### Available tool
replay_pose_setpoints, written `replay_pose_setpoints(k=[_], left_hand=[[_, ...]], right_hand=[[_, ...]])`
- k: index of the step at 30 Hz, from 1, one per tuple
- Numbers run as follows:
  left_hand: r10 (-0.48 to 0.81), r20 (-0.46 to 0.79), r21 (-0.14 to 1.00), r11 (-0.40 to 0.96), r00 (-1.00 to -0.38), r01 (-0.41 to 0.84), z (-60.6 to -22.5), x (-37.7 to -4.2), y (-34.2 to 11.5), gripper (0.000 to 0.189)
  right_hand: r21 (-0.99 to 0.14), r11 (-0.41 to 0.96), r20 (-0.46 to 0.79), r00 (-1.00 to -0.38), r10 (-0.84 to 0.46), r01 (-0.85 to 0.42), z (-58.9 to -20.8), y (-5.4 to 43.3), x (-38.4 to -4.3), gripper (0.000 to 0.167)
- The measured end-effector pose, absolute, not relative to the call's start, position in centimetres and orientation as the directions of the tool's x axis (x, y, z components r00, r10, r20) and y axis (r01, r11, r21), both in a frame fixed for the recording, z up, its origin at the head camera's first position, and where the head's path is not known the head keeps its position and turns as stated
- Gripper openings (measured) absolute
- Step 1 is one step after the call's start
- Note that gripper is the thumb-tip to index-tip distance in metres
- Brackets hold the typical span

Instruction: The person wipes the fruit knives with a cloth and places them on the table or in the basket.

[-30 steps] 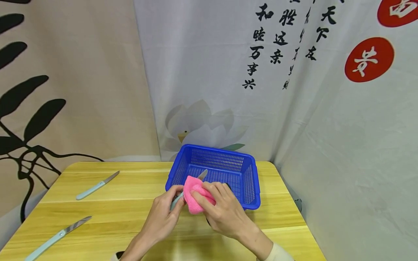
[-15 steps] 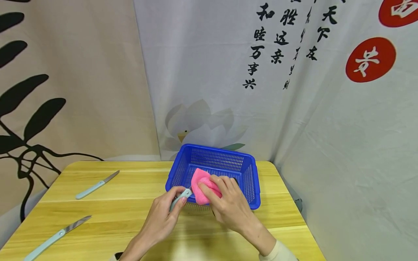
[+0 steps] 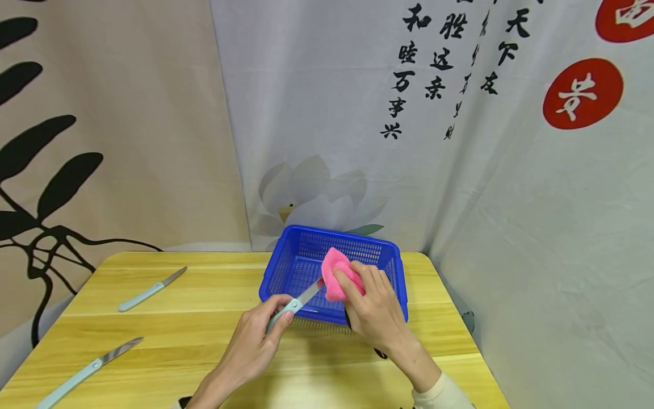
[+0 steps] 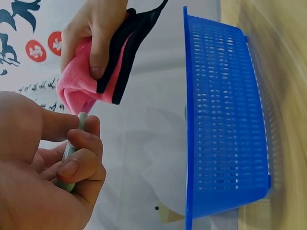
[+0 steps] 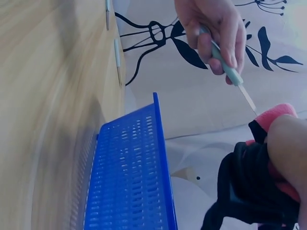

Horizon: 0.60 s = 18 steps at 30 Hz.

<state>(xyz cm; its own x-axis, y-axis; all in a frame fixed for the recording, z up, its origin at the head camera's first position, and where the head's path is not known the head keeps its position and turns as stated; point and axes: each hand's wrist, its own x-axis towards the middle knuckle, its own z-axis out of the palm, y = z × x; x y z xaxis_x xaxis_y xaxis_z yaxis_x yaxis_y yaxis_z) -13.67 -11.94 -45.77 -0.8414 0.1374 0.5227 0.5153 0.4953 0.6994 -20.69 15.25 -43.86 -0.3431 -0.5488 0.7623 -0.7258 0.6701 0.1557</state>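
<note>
In the head view my left hand (image 3: 255, 335) grips a knife (image 3: 309, 292) by its pale blue handle, blade angled up and to the right. A pink cloth (image 3: 338, 276) is bunched in my right hand (image 3: 378, 309), at the blade's tip. Most of the blade shows bare. The left wrist view shows black edging on the cloth (image 4: 79, 81); curled fingers and thumb hold the handle (image 4: 69, 153). From the right wrist, the knife (image 5: 230, 72) points at the cloth (image 5: 278, 111), and the tip is hard to make out there.
Behind and below the hands stands a blue perforated basket (image 3: 332, 231) on the wooden table (image 3: 204, 335). Two more pale-handled knives lie at the left, one farther back (image 3: 153, 291) and one nearer (image 3: 92, 369). A printed curtain (image 3: 327, 113) hangs behind the table.
My right hand has drawn the cloth up and to the right along the blade, from near the handle to the tip, uncovering the blade. The left hand has stayed almost still.
</note>
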Motion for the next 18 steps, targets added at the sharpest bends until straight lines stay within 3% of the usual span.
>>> replay_pose_setpoints(k=[7, 14, 18], left_hand=[[0.098, 0.491, 0.740, 0.477, -0.866, 0.474, -45.7, -13.7, -12.0, 0.016], [0.075, 0.529, 0.709, 0.508, -0.846, 0.489, -45.7, -13.8, -11.7, 0.016], [0.084, 0.541, 0.698, 0.510, -0.837, 0.503, -45.7, -13.9, -11.5, 0.019]], right_hand=[[0.157, 0.662, 0.820, -0.278, -0.501, -0.733, -43.8, 15.0, -20.4, 0.038], [0.226, 0.574, 0.800, -0.186, -0.571, -0.787, -44.2, 13.0, -19.0, 0.036], [0.254, 0.549, 0.771, -0.177, -0.612, -0.796, -44.7, 12.0, -18.1, 0.038]])
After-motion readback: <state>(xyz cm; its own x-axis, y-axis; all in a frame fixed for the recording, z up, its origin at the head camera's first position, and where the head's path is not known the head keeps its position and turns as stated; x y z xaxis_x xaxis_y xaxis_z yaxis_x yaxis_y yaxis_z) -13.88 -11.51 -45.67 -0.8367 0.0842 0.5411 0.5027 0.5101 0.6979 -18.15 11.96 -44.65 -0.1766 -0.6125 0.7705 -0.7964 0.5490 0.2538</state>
